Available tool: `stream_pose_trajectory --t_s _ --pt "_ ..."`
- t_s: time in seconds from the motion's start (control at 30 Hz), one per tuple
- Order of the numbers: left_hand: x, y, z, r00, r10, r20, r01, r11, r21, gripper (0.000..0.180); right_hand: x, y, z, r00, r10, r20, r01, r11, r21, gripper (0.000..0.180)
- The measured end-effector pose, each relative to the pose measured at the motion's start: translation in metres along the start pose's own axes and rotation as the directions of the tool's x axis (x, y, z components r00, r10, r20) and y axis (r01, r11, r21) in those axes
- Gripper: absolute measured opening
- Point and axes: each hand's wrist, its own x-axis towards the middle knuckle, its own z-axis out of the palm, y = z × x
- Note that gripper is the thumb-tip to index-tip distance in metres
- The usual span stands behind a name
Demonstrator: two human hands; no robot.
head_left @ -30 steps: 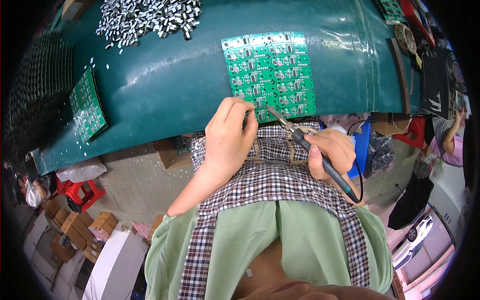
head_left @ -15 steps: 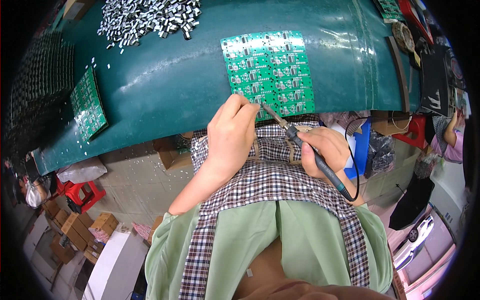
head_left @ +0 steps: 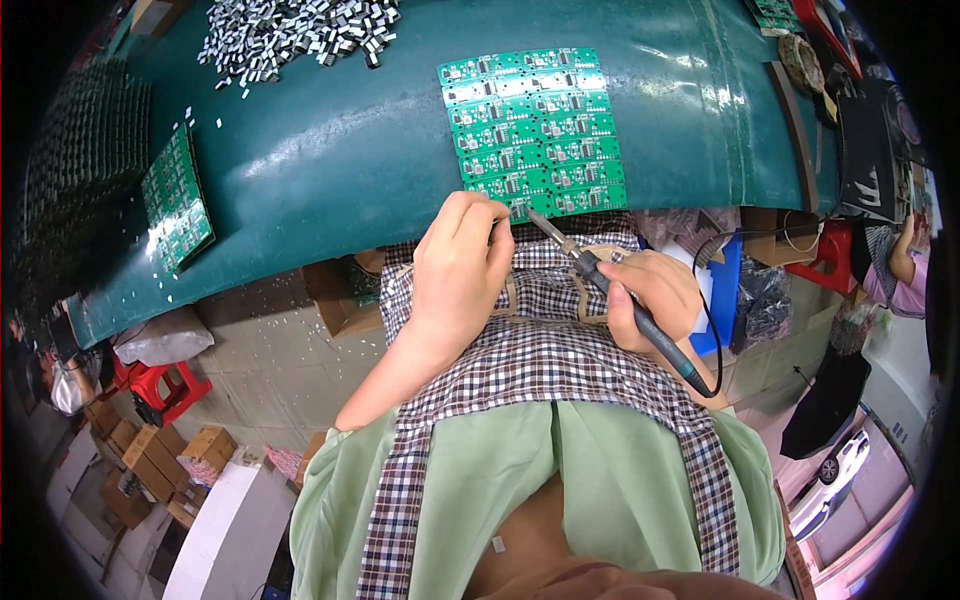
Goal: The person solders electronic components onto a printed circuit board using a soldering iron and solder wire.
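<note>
Green and rectangular, a panel of small circuit boards [head_left: 535,135] lies on a smooth dark-teal surface [head_left: 330,190], along its near edge. The right hand [head_left: 655,300] is closed around the dark grey handle of a soldering iron with a metal tip [head_left: 660,345], tilted so that the tip meets the panel's near end; actual contact is too small to tell. The left hand [head_left: 460,265] bends over the panel's near left corner, thumb and forefinger close together; whether they pinch anything cannot be told. A heap of small black-and-white rectangular pieces [head_left: 295,40] lies farther off, to the left.
</note>
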Motion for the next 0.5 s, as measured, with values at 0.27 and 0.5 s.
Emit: stream_pose_trajectory --t_s 0.27,0.5 --pt "-0.0003 0.0004 0.0022 1.000 0.014 0.021 -0.014 1.000 -0.016 0.011 -0.0025 -0.0010 0.0022 1.000 -0.007 -0.001 0.007 1.000 0.011 0.015" --pt "-0.0011 0.0016 0.0059 0.999 0.037 0.012 -0.038 0.999 0.007 0.009 -0.0067 -0.0030 0.0019 1.000 -0.007 -0.007 0.007 1.000 0.024 0.014"
